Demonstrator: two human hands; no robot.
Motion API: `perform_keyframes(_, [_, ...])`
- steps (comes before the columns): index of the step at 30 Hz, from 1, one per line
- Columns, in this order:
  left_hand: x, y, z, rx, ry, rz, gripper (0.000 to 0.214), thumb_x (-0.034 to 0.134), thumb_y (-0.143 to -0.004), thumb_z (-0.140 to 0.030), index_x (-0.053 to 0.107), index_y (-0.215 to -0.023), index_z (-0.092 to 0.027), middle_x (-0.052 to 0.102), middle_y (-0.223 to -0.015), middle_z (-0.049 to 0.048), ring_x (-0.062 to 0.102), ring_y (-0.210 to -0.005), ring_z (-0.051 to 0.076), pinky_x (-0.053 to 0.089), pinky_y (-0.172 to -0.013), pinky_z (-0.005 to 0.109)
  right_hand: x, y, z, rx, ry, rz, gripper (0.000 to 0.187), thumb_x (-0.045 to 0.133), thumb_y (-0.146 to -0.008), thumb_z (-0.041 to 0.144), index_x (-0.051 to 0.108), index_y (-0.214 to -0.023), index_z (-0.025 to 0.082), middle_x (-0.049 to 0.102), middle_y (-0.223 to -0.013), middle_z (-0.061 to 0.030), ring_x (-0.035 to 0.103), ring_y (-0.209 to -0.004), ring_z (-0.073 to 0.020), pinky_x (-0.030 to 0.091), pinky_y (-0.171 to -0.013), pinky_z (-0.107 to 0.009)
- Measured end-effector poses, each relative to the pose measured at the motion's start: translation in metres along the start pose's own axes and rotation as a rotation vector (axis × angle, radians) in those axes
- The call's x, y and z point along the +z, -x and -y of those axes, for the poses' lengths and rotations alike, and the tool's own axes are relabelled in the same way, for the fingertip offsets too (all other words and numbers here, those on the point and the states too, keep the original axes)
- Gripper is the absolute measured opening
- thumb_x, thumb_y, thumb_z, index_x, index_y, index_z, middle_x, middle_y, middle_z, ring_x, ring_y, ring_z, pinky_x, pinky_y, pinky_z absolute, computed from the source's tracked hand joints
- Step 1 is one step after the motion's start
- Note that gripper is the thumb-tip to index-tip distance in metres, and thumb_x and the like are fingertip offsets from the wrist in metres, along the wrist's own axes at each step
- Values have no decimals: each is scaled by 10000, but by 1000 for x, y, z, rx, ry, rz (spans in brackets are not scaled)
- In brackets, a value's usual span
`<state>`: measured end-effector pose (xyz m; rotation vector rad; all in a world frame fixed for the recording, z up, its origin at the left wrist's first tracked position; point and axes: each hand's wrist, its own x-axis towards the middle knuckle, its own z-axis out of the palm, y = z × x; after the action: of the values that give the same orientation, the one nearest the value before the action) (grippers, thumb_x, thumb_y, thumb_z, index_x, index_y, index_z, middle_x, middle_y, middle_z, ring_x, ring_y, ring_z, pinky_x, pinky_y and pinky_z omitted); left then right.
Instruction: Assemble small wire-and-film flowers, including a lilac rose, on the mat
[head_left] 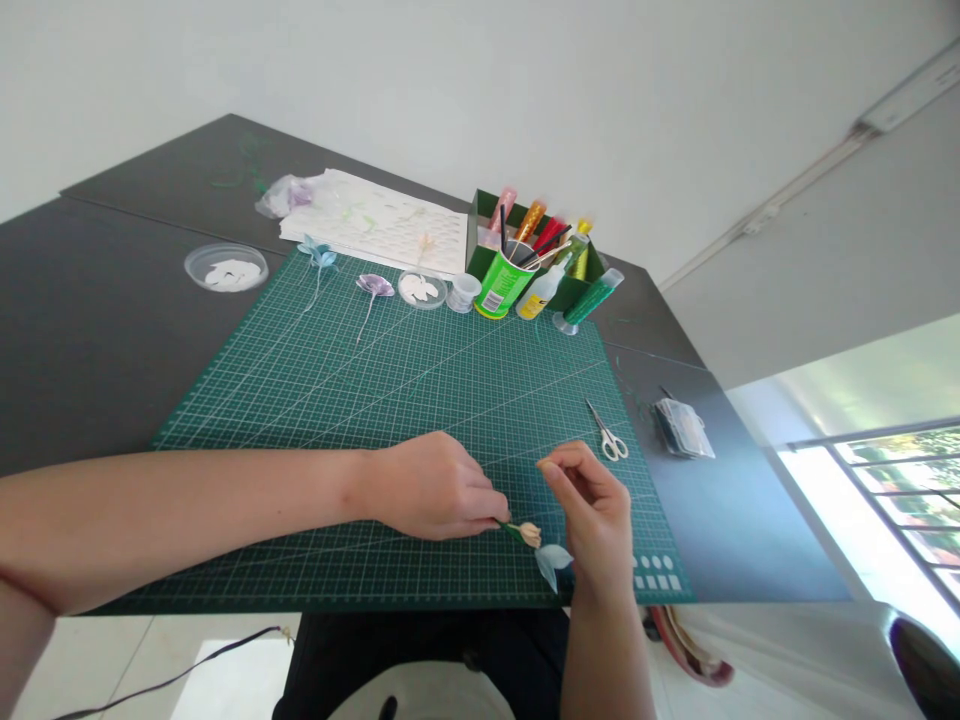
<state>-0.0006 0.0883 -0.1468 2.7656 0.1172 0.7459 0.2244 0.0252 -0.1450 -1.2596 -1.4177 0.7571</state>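
My left hand (442,490) is closed on the green stem of a small cream craft flower (530,535), whose bud points right, low over the green cutting mat (360,400). Just below the bud are pale blue petals (553,562), partly behind my right wrist; I cannot tell whether they are attached to anything. To the right, my right hand (596,510) is raised with thumb and forefinger pinched together. Whatever lies between those fingertips is too small to make out. White-handled scissors (612,445) lie on the mat beyond my right hand.
Along the mat's far edge stand a green can of tools (501,288), a glue bottle (541,292) and a box of glitter tubes (484,215). A blue flower (319,253), a purple flower (375,287) and dishes of white pieces (231,272) sit farther left. A small clear case (684,428) lies right.
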Motion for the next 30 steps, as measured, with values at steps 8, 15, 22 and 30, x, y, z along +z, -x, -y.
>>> perform_keyframes(8, [-5,-1,-2,16,-37,-257,141,559,-1031,-218,684,-1005,-158,780,-798,6,688,-625,123,482,-559,262,0,-4,3,131,84,-13,159,717,-880,276,686,-739,209,589,-736,6,515,-727,-166,387,-687,-306])
perform_keyframes(15, [-5,-2,1,-281,14,-459,202,598,-1024,-273,665,-1189,-178,804,-895,5,733,-705,119,533,-643,210,-1,0,-7,159,69,-15,142,723,-876,298,674,-776,210,591,-760,16,515,-739,-164,384,-705,-304])
perform_keyframes(22, [-5,-9,4,-594,262,-502,172,685,-959,-248,762,-1103,-194,801,-848,-14,709,-658,106,512,-604,192,2,-1,0,84,136,-3,158,702,-907,283,687,-769,209,621,-778,-1,542,-771,-177,412,-734,-315])
perform_keyframes(30, [-11,-14,5,-855,738,-455,131,679,-922,-250,744,-982,-153,781,-801,18,605,-501,77,485,-495,191,1,-2,-7,108,153,-223,126,721,-900,328,743,-872,207,699,-846,-26,627,-820,-196,484,-787,-340])
